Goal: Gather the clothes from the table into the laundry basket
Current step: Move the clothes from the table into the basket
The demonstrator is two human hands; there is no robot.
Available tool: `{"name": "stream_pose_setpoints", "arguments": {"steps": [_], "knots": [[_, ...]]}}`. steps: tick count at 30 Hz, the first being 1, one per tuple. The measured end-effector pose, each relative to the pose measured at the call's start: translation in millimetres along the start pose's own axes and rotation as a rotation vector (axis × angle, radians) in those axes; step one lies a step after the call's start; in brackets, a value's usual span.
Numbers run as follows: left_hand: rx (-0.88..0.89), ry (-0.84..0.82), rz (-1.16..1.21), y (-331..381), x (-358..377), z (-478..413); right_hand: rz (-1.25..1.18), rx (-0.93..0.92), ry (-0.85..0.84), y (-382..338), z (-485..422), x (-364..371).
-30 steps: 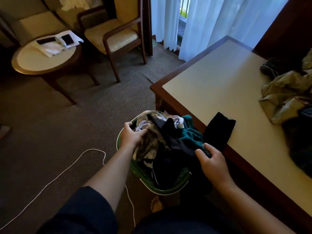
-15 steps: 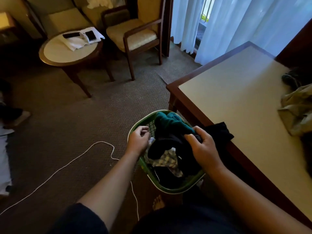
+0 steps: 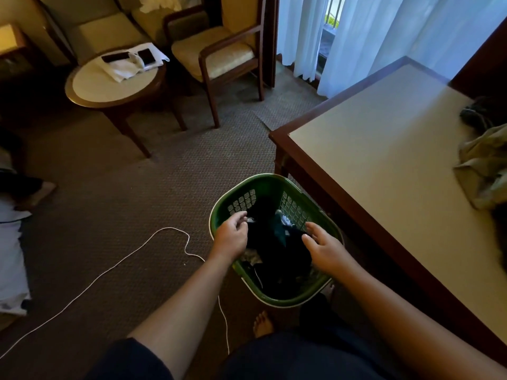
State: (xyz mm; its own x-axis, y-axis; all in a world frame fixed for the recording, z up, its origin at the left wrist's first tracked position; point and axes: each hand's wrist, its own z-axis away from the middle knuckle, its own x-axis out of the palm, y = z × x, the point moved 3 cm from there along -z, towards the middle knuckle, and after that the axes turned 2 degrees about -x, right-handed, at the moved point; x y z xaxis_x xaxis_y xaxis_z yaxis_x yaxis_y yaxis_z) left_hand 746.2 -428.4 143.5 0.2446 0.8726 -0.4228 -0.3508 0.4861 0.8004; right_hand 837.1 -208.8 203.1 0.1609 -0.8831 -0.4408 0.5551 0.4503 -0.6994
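Far to the left of both hands, a white cloth [image 3: 11,259] lies on the carpet [image 3: 109,215] at the edge of view, and a white cord [image 3: 120,266] snakes across the floor toward the left wrist. Beyond the fingers stand a round side table [image 3: 109,86] carrying white paper and two dark phones [image 3: 131,56], and a wooden armchair [image 3: 219,56] with a pale cushion.

Directly under the fingers sits the green laundry basket [image 3: 274,185] on the carpet, pressed near the corner of the big table [image 3: 384,160]. The left hand [image 3: 233,237] hangs over the basket's left rim, fingers loosely curled and gripping nothing clearly; whether the fingertips touch cloth cannot be told. Between the two hands, inside the basket, lies a heap of dark clothes [image 3: 274,242] with a teal patch and a bit of checked fabric beneath. The right hand [image 3: 326,248] hovers over the right side of that heap, fingers spread wide and empty, their tips just at the dark fabric.

Well to the right of the right fingers, a crumpled pale green garment [image 3: 485,165] and a darker bundle [image 3: 477,116] lie on the tabletop's far edge. White curtains [image 3: 384,37] hang behind the table. No readable writing or brand shows anywhere.
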Motion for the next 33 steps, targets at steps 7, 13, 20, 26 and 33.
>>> {"name": "stream_pose_setpoints", "arguments": {"steps": [7, 13, 20, 26, 33], "knots": [[0.097, -0.162, -0.052, 40.3, 34.8, 18.7, 0.005, -0.119, 0.077, 7.0, 3.9, -6.6], [0.291, -0.337, -0.054, 107.7, 79.8, 35.0, -0.038, -0.200, 0.280, 4.9, 22.0, -45.4], [0.521, -0.556, -0.028, 222.1, 171.9, 55.6, -0.102, -0.224, 0.629, 20.1, 57.1, -147.5], [0.668, -0.598, -0.114, 303.7, 248.2, 63.1, -0.086, -0.218, 0.832, 53.4, 55.8, -253.7], [0.638, -0.592, -0.227, 367.0, 329.3, 41.1, 0.009, -0.172, 0.911, 89.2, 18.7, -392.9]]}}
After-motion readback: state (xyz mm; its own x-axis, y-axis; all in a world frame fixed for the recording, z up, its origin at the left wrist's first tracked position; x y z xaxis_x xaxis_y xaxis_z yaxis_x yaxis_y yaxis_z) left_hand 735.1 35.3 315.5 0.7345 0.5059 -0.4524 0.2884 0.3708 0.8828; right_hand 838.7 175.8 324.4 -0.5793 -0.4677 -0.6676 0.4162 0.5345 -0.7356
